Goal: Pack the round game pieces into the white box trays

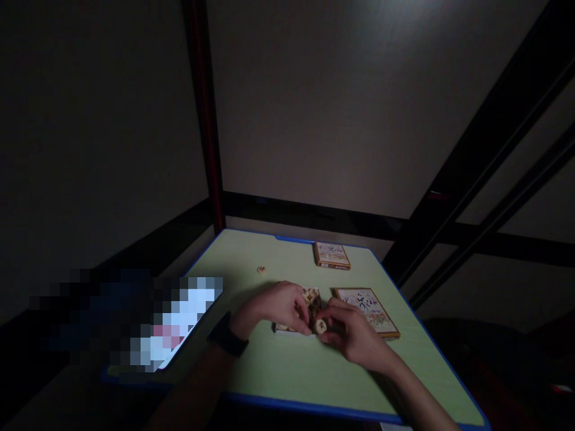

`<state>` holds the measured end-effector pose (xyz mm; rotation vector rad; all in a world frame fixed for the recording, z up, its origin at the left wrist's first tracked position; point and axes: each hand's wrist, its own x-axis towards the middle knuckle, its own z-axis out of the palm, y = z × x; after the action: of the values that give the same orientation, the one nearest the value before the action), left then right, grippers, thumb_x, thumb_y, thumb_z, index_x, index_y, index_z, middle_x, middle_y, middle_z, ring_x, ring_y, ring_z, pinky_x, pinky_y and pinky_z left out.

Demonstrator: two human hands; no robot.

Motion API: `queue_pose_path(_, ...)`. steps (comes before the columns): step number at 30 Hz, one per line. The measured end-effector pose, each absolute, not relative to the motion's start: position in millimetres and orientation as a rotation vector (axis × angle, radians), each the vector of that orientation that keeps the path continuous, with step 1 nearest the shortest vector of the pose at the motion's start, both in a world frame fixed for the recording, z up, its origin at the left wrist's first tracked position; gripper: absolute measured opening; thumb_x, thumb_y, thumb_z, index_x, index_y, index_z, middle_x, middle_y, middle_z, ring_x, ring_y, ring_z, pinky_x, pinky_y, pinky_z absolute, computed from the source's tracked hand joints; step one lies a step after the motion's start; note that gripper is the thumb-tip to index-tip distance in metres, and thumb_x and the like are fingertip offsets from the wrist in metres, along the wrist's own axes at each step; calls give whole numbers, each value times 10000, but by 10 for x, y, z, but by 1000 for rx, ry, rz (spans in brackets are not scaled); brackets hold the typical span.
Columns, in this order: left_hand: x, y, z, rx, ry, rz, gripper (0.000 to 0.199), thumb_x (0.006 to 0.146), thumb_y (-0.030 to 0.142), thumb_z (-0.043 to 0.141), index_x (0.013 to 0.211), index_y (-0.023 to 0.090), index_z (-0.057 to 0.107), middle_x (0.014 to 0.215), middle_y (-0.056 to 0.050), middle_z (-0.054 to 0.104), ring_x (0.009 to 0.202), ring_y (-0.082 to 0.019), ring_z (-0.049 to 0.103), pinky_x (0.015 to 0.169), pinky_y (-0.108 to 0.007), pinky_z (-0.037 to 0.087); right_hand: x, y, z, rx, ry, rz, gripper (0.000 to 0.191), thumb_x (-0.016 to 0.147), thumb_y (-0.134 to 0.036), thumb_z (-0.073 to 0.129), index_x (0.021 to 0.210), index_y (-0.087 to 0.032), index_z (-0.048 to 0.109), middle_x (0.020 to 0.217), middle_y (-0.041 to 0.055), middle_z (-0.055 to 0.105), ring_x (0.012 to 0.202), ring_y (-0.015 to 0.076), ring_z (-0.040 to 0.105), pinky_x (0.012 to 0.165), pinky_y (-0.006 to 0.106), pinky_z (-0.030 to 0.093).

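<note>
Head view: right hand (359, 338) pinches a round piece (320, 326), droppable if grip slackens; left hand (282, 303) over box (290, 333), hold indeterminable

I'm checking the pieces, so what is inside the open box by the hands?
Round, pale pieces lie in the open box, some with dark marks. The left hand covers part of it, so whatever lies beneath that hand cannot be seen.
</note>
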<state>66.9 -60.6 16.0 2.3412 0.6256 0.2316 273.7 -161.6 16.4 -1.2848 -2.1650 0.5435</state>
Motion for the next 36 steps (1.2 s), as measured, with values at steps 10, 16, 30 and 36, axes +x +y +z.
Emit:
queue_pose_path(10, 661, -594, 121, 2429, 667, 141, 230, 612, 338, 838, 814, 238, 790, 645, 39, 671, 591, -109, 551, 577, -225, 371, 2749, -1603, 136, -1293, -2168, 485, 141, 800, -170, 690, 939, -195, 694, 808, 31, 589, 744, 178, 534, 682, 293, 419)
queue_pose_path(16, 614, -575, 191, 2411, 655, 124, 265, 564, 276, 858, 816, 230, 788, 717, 28, 693, 652, -125, 585, 631, -228, 424, 2798, -1578, 97, -1244, -2017, 420, 130, 822, -241, 693, 942, -198, 668, 891, 50, 597, 833, 202, 567, 733, 317, 448)
queue_pose_path(30, 607, -590, 209, 2443, 588, 121, 291, 593, 300, 856, 871, 244, 792, 776, 17, 702, 741, -147, 596, 703, -251, 439, 2768, -1650, 136, -1321, -2116, 671, 113, 842, -264, 628, 929, -191, 635, 744, 0, 648, 620, 138, 540, 570, 248, 382)
queue_pose_path(36, 489, -538, 312, 2338, 733, 341, 402, 599, 352, 838, 968, 207, 771, 887, -18, 681, 783, -153, 582, 676, -245, 435, 2742, -1675, 172, -1381, -2206, 644, 104, 818, -213, 626, 919, -192, 635, 735, -10, 657, 617, 133, 555, 567, 243, 380)
